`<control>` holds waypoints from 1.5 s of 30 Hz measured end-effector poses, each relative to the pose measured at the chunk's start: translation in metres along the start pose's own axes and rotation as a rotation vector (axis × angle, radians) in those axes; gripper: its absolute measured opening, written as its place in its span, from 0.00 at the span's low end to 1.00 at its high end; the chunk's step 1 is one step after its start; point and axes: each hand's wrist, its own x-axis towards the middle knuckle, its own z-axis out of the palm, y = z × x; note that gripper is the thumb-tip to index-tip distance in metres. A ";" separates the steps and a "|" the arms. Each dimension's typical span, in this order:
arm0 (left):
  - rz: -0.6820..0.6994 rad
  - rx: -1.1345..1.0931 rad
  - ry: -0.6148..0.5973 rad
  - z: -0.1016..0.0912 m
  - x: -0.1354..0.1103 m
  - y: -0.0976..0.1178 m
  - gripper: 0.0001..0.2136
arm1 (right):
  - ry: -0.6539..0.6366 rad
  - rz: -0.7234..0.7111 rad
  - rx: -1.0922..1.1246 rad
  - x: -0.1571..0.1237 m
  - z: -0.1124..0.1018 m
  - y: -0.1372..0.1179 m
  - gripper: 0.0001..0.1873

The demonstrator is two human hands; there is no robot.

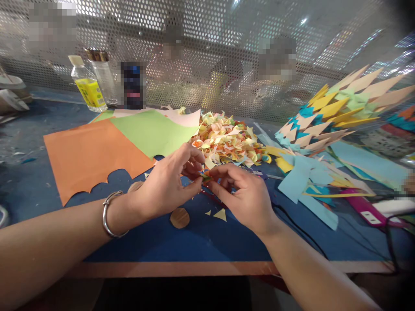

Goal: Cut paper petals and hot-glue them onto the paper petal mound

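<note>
My left hand (168,183) and my right hand (241,194) meet over the blue table top (194,237), fingertips pinched together on a small green folded paper piece (205,176). The left wrist wears a metal bangle (108,214). Just beyond my fingers lies a heap of small curled paper pieces (227,144) in yellow, orange and pink. Small yellow paper triangles (221,214) and a round brown disc (179,217) lie on the table under my hands.
Orange paper sheet (90,157) and green sheet (152,131) lie at left. Stacks of pointed coloured paper strips (340,108) and blue cut paper (304,177) lie at right. Bottles and a glass jar (103,80) stand at back left before a perforated metal screen (207,52). A black cable (292,220) runs at right.
</note>
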 end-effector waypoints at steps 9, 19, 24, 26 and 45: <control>0.153 0.200 -0.030 -0.006 -0.003 0.002 0.08 | 0.022 -0.015 0.020 0.000 0.000 -0.002 0.04; 0.118 0.109 -0.023 -0.006 -0.002 0.000 0.06 | 0.022 -0.019 0.008 0.001 0.000 0.000 0.05; 0.077 0.116 -0.026 -0.006 -0.002 0.003 0.06 | 0.012 -0.011 0.007 0.001 0.000 -0.001 0.05; 0.058 0.123 -0.033 -0.007 -0.001 0.004 0.05 | 0.007 -0.004 0.003 0.000 -0.001 -0.001 0.05; 0.014 0.111 -0.046 -0.008 -0.001 0.003 0.05 | 0.006 0.008 -0.019 0.000 -0.001 0.002 0.05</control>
